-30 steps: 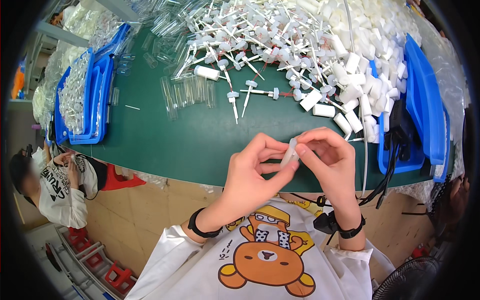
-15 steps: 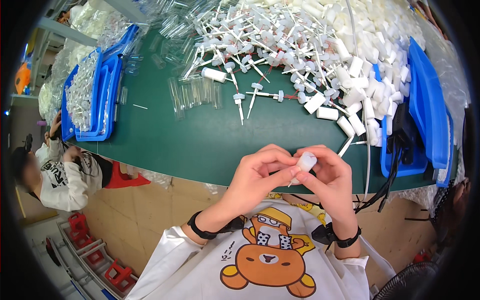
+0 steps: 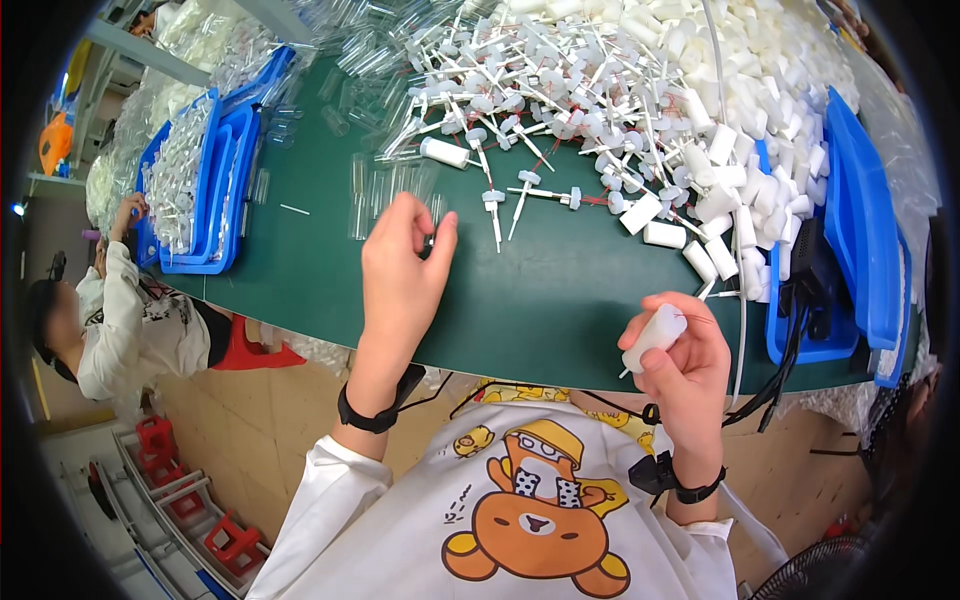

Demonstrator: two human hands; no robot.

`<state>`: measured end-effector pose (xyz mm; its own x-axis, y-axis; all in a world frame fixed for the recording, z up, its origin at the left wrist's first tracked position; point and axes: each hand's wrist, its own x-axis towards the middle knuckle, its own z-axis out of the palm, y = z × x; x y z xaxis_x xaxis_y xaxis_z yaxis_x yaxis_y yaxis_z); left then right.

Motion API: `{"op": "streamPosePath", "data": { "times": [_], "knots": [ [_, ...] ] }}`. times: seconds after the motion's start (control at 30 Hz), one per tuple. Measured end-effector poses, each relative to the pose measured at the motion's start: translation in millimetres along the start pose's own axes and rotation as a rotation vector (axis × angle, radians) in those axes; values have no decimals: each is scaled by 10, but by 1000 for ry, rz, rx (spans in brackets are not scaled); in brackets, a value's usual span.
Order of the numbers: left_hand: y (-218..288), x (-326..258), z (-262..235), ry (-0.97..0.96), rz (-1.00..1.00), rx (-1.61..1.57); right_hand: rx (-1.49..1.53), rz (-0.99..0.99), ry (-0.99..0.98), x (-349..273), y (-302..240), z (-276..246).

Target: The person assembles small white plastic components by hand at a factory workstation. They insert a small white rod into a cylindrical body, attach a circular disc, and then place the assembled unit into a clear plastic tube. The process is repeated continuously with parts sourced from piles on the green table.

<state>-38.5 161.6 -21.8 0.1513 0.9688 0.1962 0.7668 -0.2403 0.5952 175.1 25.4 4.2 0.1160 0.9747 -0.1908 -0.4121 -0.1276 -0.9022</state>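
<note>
My right hand (image 3: 685,350) is closed around a white cylinder (image 3: 655,338) above the table's front edge. Thin reddish wires stick out of its upper end, and a thin white stem pokes out below. My left hand (image 3: 403,275) is over the green table, its fingers bent and its thumb standing apart, with nothing visible between them. Just beyond it lies a row of clear tubes (image 3: 380,188), partly hidden by the hand. Farther right on the table are assembled pieces, each a white stick with a pale round cap (image 3: 492,197). One white cylinder (image 3: 445,153) lies among them.
White cylinders (image 3: 715,200) and capped sticks (image 3: 560,80) are heaped at the back and right. Blue trays (image 3: 865,230) stand at the right, beside black cables (image 3: 790,335). At the left, another person (image 3: 130,300) sits by a blue tray (image 3: 240,190) of small parts.
My hands, earlier together at the cylinder, have parted. The left has moved left and away toward the clear tubes. My right hand keeps the cylinder and has shifted slightly right.
</note>
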Motion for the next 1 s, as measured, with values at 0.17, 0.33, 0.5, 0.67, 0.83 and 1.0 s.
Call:
{"op": "streamPosePath", "data": {
  "times": [0.17, 0.33, 0.5, 0.67, 0.83, 1.0],
  "knots": [
    [-55, 33, 53, 170, 109, 172, -172, -43, -92, 8, -33, 31],
    [-135, 24, 116, 181, 14, 160, -124, -20, -162, 5, -9, 35],
    [-138, 50, 80, 202, 16, 75, -147, -139, -164, 28, 31, 27],
    [-185, 47, 106, 231, -10, -123, -161, -145, -140, 42, 48, 41],
    [-287, 55, 127, 232, 56, -53, -163, -155, -132, 36, 76, 22],
    [-372, 67, 147, 218, 27, -356, -181, -177, -157, 43, 72, 22]
  ]
}}
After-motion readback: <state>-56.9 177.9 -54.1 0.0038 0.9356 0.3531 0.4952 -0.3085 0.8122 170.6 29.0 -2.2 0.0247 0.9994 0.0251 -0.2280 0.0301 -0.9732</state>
